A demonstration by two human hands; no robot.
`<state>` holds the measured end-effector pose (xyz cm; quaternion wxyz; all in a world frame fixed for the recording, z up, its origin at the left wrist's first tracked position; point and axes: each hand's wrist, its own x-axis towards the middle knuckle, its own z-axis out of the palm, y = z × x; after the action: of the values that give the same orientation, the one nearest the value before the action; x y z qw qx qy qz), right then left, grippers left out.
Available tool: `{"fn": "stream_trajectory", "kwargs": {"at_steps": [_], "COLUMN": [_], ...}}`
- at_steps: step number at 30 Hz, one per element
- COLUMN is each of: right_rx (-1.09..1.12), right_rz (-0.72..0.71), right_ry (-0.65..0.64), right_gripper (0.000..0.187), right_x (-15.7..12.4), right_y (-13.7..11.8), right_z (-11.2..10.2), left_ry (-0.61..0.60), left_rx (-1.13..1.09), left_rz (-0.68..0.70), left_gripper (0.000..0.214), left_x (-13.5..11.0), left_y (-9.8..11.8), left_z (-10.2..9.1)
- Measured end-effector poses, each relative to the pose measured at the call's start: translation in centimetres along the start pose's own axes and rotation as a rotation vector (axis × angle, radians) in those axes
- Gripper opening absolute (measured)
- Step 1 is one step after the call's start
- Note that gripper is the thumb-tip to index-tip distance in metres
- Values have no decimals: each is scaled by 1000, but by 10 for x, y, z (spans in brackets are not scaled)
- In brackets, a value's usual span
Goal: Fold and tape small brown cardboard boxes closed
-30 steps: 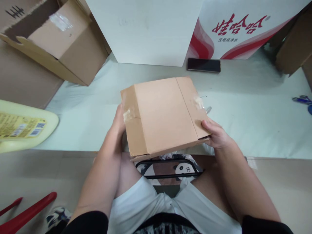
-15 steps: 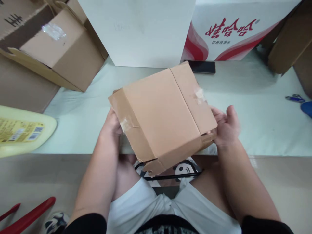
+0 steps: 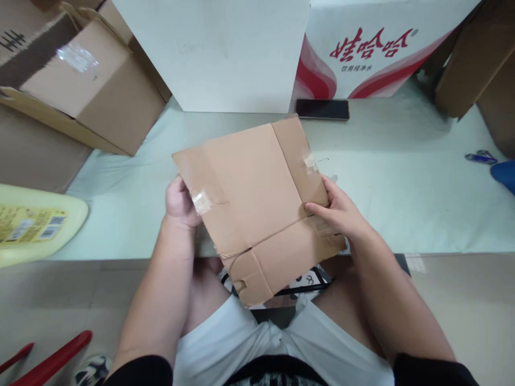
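Note:
A brown cardboard box (image 3: 253, 187), creased and partly flattened, is held tilted over the table's front edge and my lap. Bits of clear tape cling to its left and right edges. My left hand (image 3: 181, 203) grips the left edge, its fingers partly hidden behind the cardboard. On the other side my right hand (image 3: 336, 209) pinches the right edge, thumb on top near a crease and fingers at the side. The front flap with a torn notch hangs down toward my knees.
Behind the box stand a white carton (image 3: 241, 59) and a red-and-white carton (image 3: 362, 53), with a black phone (image 3: 322, 109) before them. An open cardboard box (image 3: 100, 91) and a yellow bottle (image 3: 40, 225) are at left. A blue object (image 3: 505, 176) lies far right.
The cardboard has become flatter, its front flap folding outward and down. My right hand has gone from spread fingers at the corner to a thumb-on-top grip.

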<state>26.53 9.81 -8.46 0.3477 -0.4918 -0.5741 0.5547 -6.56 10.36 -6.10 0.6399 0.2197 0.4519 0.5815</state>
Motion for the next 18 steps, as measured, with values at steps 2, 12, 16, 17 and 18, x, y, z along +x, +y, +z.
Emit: {"fn": "stream_trajectory", "kwargs": {"at_steps": [2,12,16,17,18], "right_rx": [-68,457,525,497,460], "right_rz": [-23,81,91,119,145], "right_ry": [40,28,-4,-7,3], "right_gripper": [78,81,87,83,77], "right_x": [2,-10,-9,-9,-9], "right_y": [4,-14,-7,-3,1], "right_z": [0,-10,-5,-1,3], "left_ry": [-35,97,71,57,40], "left_rx": [1,-15,-80,-83,-82], "left_rz": [18,168,227,217,199], "left_gripper": [38,19,17,19,21], "left_x": [-2,8,12,12,11], "left_y": [0,-1,-5,-7,-9], "left_z": [2,-5,-5,-4,-2]}}
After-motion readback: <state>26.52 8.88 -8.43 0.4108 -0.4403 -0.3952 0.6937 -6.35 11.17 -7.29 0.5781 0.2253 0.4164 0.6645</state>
